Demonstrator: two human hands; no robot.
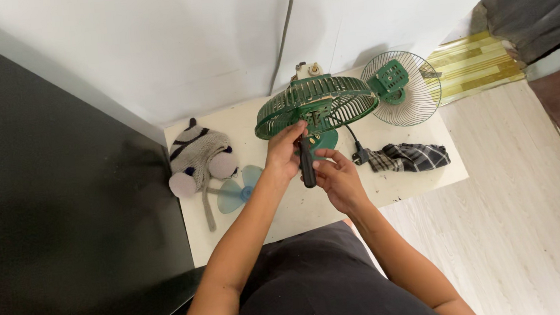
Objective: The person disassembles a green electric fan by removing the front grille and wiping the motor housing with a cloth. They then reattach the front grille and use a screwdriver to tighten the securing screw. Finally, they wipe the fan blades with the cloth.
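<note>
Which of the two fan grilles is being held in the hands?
The dark green grille, gripped by the left hand; the paler wire grille lies untouched on the table.

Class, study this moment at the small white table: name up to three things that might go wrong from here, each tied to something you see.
1. The right hand drives a black-handled screwdriver close to the left hand fingers on the green fan guard; a slip might jab them.
2. The loose blue fan blade lies by the table's near edge; an elbow might knock it off.
3. The black plug and cord trail under the work and might snag.
</note>
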